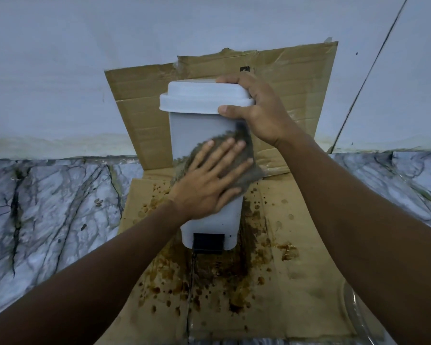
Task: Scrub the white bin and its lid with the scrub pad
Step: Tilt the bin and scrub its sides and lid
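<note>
- A white bin [199, 130] stands upright on blotched cardboard [296, 270] by a wall, with its lid [202, 95] closed.
- The left hand [209, 180] lies flat with straight fingers, pressing the pad [251, 173] against the bin's front wall about halfway up.
- The right hand [261, 113] grips the lid's right corner, fingers curled over the top and thumb under the rim.
- Risk: a hard push from the flat hand could tip or slide the bin if the right hand slackens.
- Risk: the pad is only pressed, not pinched, so it could slip down and drop.
- Risk: a knock on the black pedal [208, 242] could pop the lid against the gripping fingers.
</note>
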`<act>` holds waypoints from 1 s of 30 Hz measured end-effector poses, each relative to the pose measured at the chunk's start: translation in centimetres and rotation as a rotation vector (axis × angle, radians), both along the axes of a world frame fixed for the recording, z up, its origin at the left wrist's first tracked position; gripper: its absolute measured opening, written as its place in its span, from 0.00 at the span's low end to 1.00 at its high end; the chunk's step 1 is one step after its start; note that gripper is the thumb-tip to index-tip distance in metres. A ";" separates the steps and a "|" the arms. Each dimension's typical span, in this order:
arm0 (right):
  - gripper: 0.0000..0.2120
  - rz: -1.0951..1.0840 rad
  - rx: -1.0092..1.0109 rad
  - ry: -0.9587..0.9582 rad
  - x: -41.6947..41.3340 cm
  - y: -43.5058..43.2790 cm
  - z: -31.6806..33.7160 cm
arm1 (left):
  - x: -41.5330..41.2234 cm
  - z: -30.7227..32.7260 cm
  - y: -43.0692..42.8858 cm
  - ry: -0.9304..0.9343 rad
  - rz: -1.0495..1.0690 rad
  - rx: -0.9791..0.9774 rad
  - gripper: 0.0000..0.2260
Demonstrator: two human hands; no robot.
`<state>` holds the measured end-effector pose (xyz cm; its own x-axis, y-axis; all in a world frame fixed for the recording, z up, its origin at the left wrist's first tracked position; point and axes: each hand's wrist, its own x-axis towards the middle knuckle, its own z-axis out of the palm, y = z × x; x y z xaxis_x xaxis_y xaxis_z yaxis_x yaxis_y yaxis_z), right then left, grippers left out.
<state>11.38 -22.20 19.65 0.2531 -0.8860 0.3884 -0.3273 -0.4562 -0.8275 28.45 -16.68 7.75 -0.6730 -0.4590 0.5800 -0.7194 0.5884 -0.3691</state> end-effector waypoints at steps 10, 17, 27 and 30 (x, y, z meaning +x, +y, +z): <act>0.24 -0.005 0.021 -0.017 -0.2 0.1 0.0 | 1.0 -6.5 2.2 -0.279 -0.237 0.144 0.27; 0.23 0.003 0.010 -0.023 0.1 0.2 0.2 | 1.4 -1.5 0.2 0.059 0.010 -0.013 0.29; 0.24 0.010 0.022 -0.038 -0.2 0.2 0.2 | 3.5 -6.4 2.2 0.030 0.031 0.033 0.31; 0.23 0.008 0.018 -0.056 0.0 0.0 0.3 | 2.7 -4.3 1.0 0.312 0.117 0.047 0.31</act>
<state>11.37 -22.17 19.90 0.2388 -0.8910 0.3860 -0.2769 -0.4435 -0.8524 31.15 -15.65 3.50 -0.4079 -0.5537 0.7259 -0.8569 0.5067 -0.0950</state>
